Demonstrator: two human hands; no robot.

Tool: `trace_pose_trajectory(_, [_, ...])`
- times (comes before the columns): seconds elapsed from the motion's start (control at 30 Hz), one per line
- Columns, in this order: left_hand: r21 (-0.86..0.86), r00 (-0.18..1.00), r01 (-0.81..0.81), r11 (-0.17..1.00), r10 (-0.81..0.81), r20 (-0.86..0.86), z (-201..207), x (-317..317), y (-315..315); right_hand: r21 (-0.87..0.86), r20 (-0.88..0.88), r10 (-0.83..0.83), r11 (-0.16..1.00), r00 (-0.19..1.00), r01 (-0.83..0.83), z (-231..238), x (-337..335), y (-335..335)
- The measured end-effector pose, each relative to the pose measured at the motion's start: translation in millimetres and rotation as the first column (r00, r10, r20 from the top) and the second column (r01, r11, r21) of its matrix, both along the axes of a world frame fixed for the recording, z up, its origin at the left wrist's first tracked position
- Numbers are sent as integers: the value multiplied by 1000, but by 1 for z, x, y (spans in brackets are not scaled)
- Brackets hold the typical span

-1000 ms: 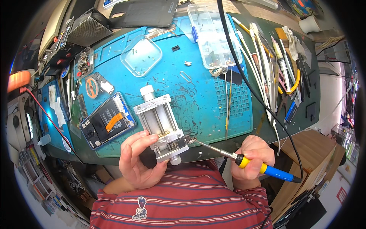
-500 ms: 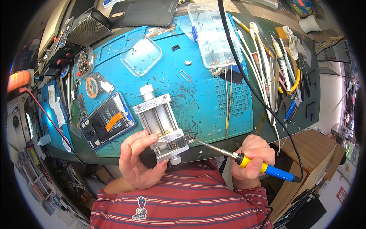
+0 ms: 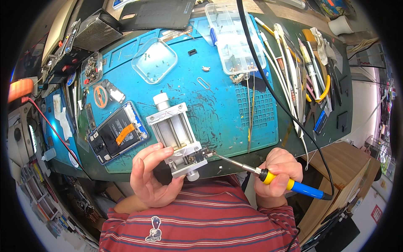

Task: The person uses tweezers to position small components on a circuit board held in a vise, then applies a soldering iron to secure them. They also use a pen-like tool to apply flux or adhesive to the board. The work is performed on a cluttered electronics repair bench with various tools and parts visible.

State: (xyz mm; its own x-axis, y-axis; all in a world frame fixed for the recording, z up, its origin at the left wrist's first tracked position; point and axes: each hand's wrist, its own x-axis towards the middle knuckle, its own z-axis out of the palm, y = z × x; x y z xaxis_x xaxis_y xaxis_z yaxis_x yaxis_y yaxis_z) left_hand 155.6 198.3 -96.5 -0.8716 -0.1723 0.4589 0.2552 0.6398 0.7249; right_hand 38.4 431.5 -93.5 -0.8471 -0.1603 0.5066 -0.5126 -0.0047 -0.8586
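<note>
Head view. At the near edge of the desk, left of that edge's middle, stood a silvery metal clamp, a rectangular frame with parallel smooth rods, blocky crossbars and cylindrical end knobs. A small dark circuit board, dotted with metallic parts, sat at its near end and jutted out on the right. The left hand pinched the clamp's near end between thumb and fingertips, its other fingers loosely curled. The right hand, off the near edge, was closed around the yellow grip of a soldering iron, whose blue plastic tail ran into a black cable and whose slim metal shaft pointed left to the board; whether the tip touched could not be told. Beneath the clamp spread a blue, scuffed rubbery mat. Toward the desk's left edge lay an opened phone with an orange ribbon strip; toward the far edge, a translucent square tray with rounded corners and a clear plastic compartment box.
</note>
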Motion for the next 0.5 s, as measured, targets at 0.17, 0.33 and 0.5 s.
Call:
trace_pose_trajectory(0.17, [3, 1000, -3, 1000, 3, -2, 1, 0, 0, 5, 6, 0, 1000, 1000, 0, 1, 0, 0])
trace_pose_trajectory(0.33, [-2, 1000, 2, 1000, -2, 4, 0, 0, -1, 11, 11, 2, 1000, 1000, -2, 1, 1, 0])
trace_pose_trajectory(0.5, [1, 1000, 4, 1000, -4, 9, 1, 0, 0, 4, 11, 2, 1000, 1000, -2, 1, 0, 0])
